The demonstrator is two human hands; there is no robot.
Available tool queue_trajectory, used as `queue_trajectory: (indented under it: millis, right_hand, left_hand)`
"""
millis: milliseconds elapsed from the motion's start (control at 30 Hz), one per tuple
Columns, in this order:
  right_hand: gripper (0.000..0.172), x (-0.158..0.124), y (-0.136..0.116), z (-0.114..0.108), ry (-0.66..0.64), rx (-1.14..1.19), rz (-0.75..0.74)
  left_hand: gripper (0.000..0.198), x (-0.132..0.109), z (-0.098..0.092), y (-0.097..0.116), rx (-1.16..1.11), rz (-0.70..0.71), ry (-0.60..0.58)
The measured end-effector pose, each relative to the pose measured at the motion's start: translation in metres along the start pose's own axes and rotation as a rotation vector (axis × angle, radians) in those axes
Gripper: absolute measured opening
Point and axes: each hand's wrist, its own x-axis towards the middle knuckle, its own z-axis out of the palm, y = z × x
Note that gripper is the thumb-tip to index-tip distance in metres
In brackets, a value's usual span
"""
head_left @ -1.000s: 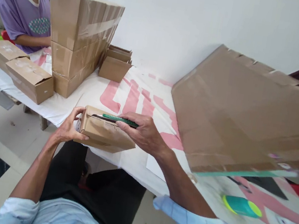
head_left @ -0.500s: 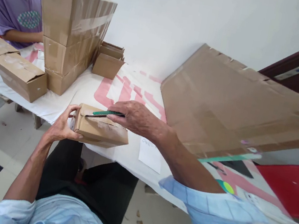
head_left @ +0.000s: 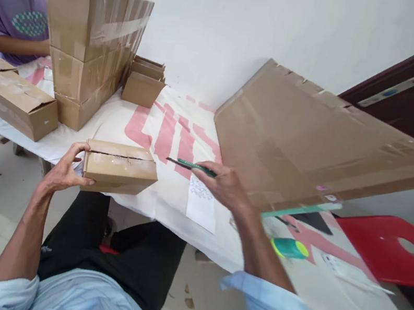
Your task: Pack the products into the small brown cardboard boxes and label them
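A small brown cardboard box (head_left: 121, 170) rests at the table's front edge, with a dark slit running along the middle of its top. My left hand (head_left: 65, 168) grips its left end, thumb low on the front and fingers at the top corner. Away to the right of the box, my right hand (head_left: 224, 181) holds a green utility knife (head_left: 199, 167), its dark blade pointing left. Below that hand lies a white paper sheet (head_left: 200, 207) with markings on it.
Stacked taped cartons (head_left: 94, 46) stand at the left; two closed boxes (head_left: 20, 100) lie before them. A person in a purple shirt (head_left: 12, 11) is behind. A large cardboard sheet (head_left: 323, 148) leans at right, near a green-yellow roll (head_left: 290, 248) and a red stool (head_left: 389, 249).
The knife has left the box top and moved right with my right hand. The slit along the top now shows along its length. My left hand still holds the box.
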Motion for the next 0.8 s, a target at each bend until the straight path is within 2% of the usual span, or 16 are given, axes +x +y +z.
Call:
queue_trajectory:
  millis: [67,167,200,267,333,400,467,567,633,733,800]
  right_hand:
    - [0.040,-0.020,0.009,0.041,0.003,0.046,0.054]
    - [0.047,-0.044,0.014,0.100,0.074,0.135,0.200]
    - [0.049,-0.048,0.014,0.112,0.074,0.167,0.219]
    - [0.050,-0.048,0.009,0.122,0.096,0.234,0.226]
    - [0.048,-0.038,-0.001,0.115,0.155,0.300,0.188]
    - [0.042,-0.023,-0.017,0.100,0.199,0.337,0.086]
    - [0.038,-0.008,-0.039,0.084,0.183,0.336,-0.062]
    - [0.036,0.005,-0.072,0.070,0.091,0.291,-0.228]
    - [0.033,0.005,-0.089,0.062,0.031,0.270,-0.291]
    - [0.020,-0.006,-0.108,0.049,0.024,0.292,-0.352]
    - [0.024,-0.017,-0.117,0.039,-0.005,0.322,-0.387]
  left_hand:
    - [0.080,-0.001,-0.002,0.004,0.027,0.003,-0.025]
    - [0.078,-0.002,0.000,0.011,0.048,0.005,-0.054]
    - [0.079,-0.002,0.001,0.013,0.053,0.005,-0.063]
    - [0.091,-0.002,0.002,0.017,0.057,0.006,-0.084]
    - [0.108,-0.002,0.002,0.018,0.055,0.006,-0.101]
    - [0.119,-0.001,0.002,0.018,0.057,0.009,-0.106]
    - [0.123,-0.001,0.003,0.018,0.061,0.015,-0.104]
    - [0.129,-0.001,0.004,0.017,0.064,0.017,-0.102]
    - [0.132,-0.001,0.004,0.016,0.061,0.015,-0.104]
    - [0.134,-0.001,0.004,0.014,0.048,0.013,-0.103]
    - [0.134,-0.001,0.005,0.013,0.043,0.019,-0.092]
